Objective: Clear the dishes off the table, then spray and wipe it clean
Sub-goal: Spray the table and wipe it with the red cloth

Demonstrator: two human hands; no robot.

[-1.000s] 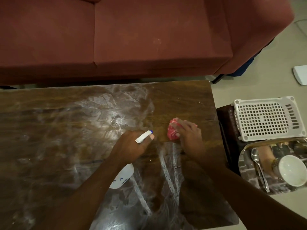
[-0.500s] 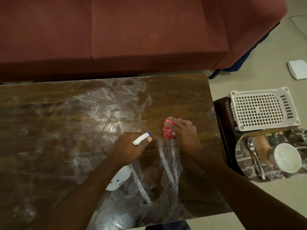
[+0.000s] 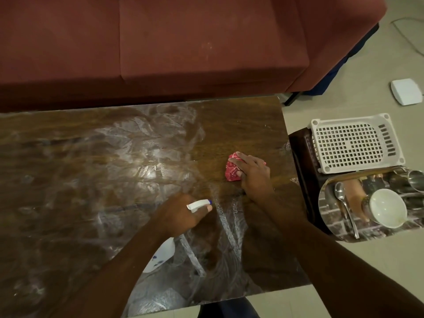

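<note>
The wooden table [image 3: 68,180] is streaked with whitish wet smears, and toward its front the left hand [image 3: 181,214] grips a white spray bottle [image 3: 199,204], nozzle pointing right. Just right, the right hand [image 3: 252,177] presses a crumpled red cloth [image 3: 232,172] onto the tabletop with fingers laid over it. Past the table's right end sit a white basket [image 3: 353,143] and a tray [image 3: 330,216] holding a spoon [image 3: 344,203], a bowl [image 3: 387,207] and a steel cup [image 3: 416,180]
</note>
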